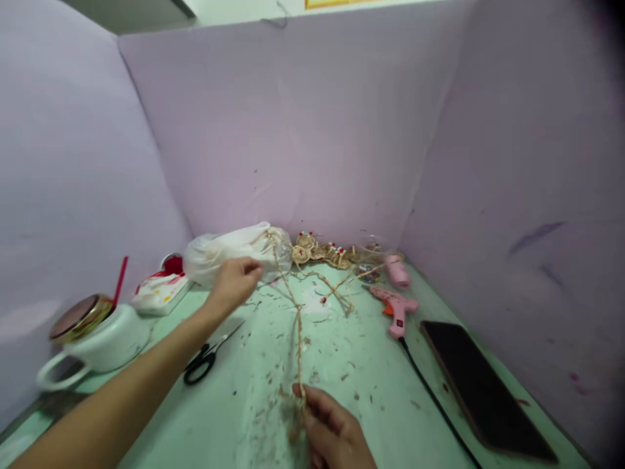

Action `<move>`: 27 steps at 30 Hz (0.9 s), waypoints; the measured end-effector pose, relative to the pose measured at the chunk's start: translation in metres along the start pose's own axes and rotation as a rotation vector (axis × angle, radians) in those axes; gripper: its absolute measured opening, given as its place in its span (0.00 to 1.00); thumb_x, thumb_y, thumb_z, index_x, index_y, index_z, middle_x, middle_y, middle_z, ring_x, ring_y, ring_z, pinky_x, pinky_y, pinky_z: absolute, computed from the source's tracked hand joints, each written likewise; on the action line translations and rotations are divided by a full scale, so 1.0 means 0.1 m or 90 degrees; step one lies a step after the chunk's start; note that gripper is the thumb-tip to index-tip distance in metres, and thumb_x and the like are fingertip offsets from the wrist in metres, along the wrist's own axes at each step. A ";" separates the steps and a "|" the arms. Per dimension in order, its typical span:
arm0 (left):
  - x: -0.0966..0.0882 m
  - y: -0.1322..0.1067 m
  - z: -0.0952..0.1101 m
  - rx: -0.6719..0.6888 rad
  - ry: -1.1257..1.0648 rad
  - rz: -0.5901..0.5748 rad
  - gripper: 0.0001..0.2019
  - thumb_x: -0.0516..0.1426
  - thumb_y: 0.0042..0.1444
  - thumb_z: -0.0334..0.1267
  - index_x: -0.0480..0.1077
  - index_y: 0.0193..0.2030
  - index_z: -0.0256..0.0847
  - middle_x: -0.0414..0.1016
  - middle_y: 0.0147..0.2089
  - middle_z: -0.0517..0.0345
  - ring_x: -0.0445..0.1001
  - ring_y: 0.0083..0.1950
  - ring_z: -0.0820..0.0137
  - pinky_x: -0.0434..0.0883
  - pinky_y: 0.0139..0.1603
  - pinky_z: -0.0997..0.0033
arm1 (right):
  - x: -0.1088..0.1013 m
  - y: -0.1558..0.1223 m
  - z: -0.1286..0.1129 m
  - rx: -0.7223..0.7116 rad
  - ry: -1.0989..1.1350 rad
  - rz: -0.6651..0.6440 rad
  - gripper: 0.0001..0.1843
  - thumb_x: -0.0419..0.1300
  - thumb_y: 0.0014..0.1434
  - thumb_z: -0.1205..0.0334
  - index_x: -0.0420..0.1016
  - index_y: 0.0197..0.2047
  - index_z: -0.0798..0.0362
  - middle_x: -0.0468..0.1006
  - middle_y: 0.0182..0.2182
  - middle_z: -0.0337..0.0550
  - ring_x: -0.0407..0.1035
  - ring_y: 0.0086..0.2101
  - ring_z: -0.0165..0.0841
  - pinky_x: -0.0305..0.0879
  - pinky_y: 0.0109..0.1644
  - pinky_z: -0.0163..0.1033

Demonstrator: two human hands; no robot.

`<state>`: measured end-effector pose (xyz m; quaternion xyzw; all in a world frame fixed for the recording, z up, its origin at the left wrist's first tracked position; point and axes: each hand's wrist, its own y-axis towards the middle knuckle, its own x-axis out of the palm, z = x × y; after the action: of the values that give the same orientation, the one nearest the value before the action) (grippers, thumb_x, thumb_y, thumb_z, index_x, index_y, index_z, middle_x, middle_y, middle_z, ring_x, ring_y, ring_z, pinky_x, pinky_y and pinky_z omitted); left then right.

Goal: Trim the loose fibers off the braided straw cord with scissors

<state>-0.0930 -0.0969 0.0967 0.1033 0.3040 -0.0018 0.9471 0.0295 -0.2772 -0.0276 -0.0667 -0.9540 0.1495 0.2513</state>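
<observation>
A thin braided straw cord (pixel 299 345) runs down the middle of the table toward me. My right hand (pixel 334 430) pinches its near end between thumb and fingers at the front. Farther along, the cord splits into loose strands, one of which reaches up to a white plastic bag (pixel 219 251). My left hand (pixel 239 279) is raised in front of that bag with its fingers curled together; whatever is in them, if anything, is hidden. Below my left forearm lie black-handled scissors (pixel 208 357) with their blades pointing away.
Coiled straw pieces with red beads (pixel 305 244) sit at the back. On the right are a pink glue gun (pixel 398 307), a pink spool (pixel 397 270) and a dark phone (pixel 481 384). A white mug (pixel 114 339), a jar lid (pixel 81 318) and a tissue pack (pixel 163 293) stand left.
</observation>
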 end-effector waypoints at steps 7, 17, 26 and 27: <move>0.26 -1.19 -0.40 -0.366 -0.394 -0.316 0.13 0.53 0.48 0.42 0.69 0.28 0.32 0.72 0.24 0.52 0.60 0.14 0.81 0.50 0.11 0.82 | 0.17 -0.19 -0.13 -0.018 -0.129 -0.033 0.22 0.64 0.39 0.53 0.74 0.37 0.58 0.62 0.14 0.32 0.49 0.12 0.21 0.50 0.13 0.30; 0.37 -1.24 -0.55 -0.361 -0.699 -0.309 0.03 0.55 0.48 0.31 0.67 0.29 0.32 0.67 0.23 0.59 0.58 0.15 0.84 0.50 0.12 0.85 | 0.22 -0.29 -0.23 0.024 -0.113 -0.043 0.13 0.63 0.39 0.65 0.76 0.32 0.59 0.63 0.13 0.32 0.54 0.15 0.23 0.55 0.18 0.30; 0.39 -1.24 -0.55 -0.325 -0.652 -0.256 0.06 0.54 0.50 0.32 0.62 0.25 0.34 0.72 0.23 0.54 0.63 0.14 0.80 0.53 0.10 0.83 | 0.17 -0.22 -0.16 -0.018 -0.225 -0.003 0.15 0.63 0.43 0.58 0.76 0.33 0.59 0.62 0.14 0.32 0.54 0.16 0.23 0.55 0.18 0.31; 0.39 -1.24 -0.54 -0.323 -0.650 -0.243 0.05 0.54 0.49 0.31 0.62 0.24 0.34 0.72 0.22 0.54 0.64 0.15 0.79 0.55 0.11 0.83 | 0.15 -0.21 -0.15 -0.028 -0.253 0.000 0.14 0.62 0.44 0.58 0.76 0.34 0.59 0.62 0.13 0.32 0.54 0.15 0.23 0.56 0.19 0.32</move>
<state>-0.1007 -0.2058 0.0073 -0.1965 -0.1853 -0.1484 0.9513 0.0225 -0.2904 -0.0017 -0.0415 -0.9879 0.1386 0.0566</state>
